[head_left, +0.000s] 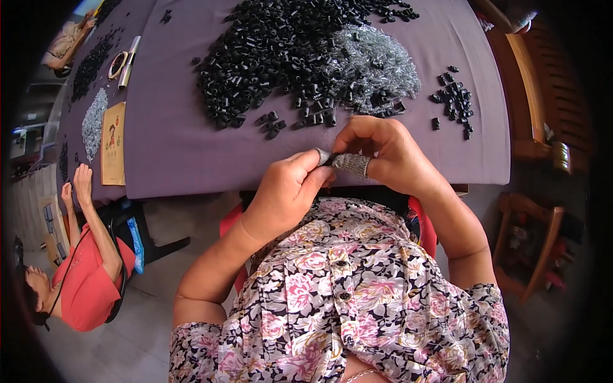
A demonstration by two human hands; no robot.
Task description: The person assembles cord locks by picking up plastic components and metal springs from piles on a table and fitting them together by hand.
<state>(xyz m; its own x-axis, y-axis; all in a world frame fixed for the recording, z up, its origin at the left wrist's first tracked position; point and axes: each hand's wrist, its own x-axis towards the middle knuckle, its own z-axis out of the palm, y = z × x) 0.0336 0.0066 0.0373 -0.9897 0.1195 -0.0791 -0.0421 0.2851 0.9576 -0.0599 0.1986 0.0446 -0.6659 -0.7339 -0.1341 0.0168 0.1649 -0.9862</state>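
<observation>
While we are sitting at the near edge of the counter [191, 159], our left hand [284, 191] and right hand [389, 156] are meeting just above it. Both are pinching shut on one small black part [329, 159], the right fingers [351, 165] wearing grey fabric sleeves. We are judging it light, stiff and easy to fumble, best taken by its ends with the fingertips. Farther off, a heap of black parts [268, 54] is lying against a pile of wire springs [377, 67].
</observation>
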